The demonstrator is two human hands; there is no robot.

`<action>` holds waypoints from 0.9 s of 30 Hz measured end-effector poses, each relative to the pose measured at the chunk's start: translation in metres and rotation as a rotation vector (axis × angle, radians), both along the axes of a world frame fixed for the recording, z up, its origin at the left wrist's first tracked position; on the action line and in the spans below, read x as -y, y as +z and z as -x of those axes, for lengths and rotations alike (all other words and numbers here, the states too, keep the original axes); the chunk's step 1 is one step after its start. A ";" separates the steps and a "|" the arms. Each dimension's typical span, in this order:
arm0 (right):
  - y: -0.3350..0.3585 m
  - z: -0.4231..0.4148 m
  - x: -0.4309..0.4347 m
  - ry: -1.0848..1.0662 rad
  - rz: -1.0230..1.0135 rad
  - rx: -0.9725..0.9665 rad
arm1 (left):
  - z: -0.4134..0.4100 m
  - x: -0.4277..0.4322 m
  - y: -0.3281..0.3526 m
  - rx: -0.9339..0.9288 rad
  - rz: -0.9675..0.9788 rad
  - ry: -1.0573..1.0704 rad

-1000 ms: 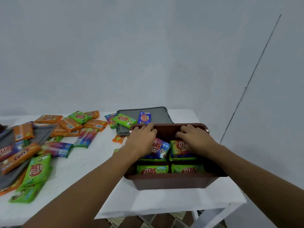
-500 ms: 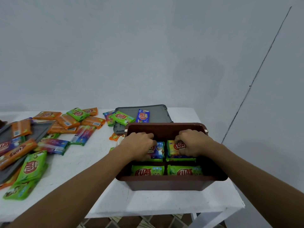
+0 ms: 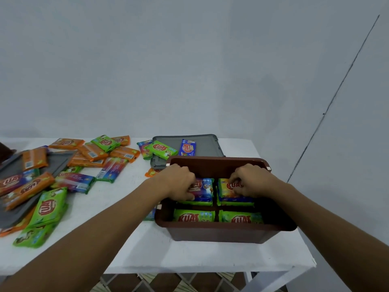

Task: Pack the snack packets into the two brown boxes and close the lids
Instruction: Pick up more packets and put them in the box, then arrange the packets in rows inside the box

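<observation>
This is a plain indoor room with a small packing spot set up in it; whether it belongs to a home or a workplace I cannot tell. A pale grey-blue painted wall (image 3: 189, 70) fills the view from 10 to 2 o'clock, crossed at 2 o'clock by one thin dark slanting line (image 3: 336, 98). Against it stands a white bench (image 3: 168, 253) on a white leg (image 3: 263, 283). Under its near edge at 6 o'clock shows a floor (image 3: 168, 283) tiled in brown and cream diamonds. The bench carries branded snack packets (image 3: 48, 207) heaped at 9 o'clock, a brown box (image 3: 221, 234) and, just behind that at 12 o'clock, a grey lid (image 3: 207, 144) lying flat.
</observation>
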State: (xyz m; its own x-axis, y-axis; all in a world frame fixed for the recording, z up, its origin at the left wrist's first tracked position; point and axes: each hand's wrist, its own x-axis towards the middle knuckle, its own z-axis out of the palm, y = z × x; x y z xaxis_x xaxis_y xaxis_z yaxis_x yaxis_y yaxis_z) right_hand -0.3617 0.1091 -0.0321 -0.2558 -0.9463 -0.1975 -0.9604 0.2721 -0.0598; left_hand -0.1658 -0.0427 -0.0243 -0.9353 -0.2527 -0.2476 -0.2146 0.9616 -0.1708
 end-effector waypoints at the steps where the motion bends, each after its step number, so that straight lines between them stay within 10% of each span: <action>1: 0.002 0.001 0.001 -0.014 0.005 0.037 | -0.007 0.004 0.002 -0.027 -0.017 -0.027; 10: 0.011 -0.037 0.041 0.002 0.325 0.118 | -0.085 0.044 -0.001 -0.576 -0.099 0.084; 18: 0.030 -0.130 0.125 0.162 0.452 0.177 | -0.188 0.131 -0.028 -0.268 -0.003 0.400; 27: -0.007 -0.245 0.230 0.269 -0.054 0.032 | -0.253 0.214 -0.064 -0.118 0.005 0.447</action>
State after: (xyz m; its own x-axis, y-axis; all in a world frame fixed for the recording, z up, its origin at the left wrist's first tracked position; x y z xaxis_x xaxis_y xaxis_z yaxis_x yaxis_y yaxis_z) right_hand -0.1169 -0.1206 -0.0396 0.0108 -0.9674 -0.2530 -0.9964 0.0108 -0.0840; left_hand 0.0872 -0.2570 -0.0884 -0.7563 -0.6383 -0.1433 -0.6260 0.7698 -0.1246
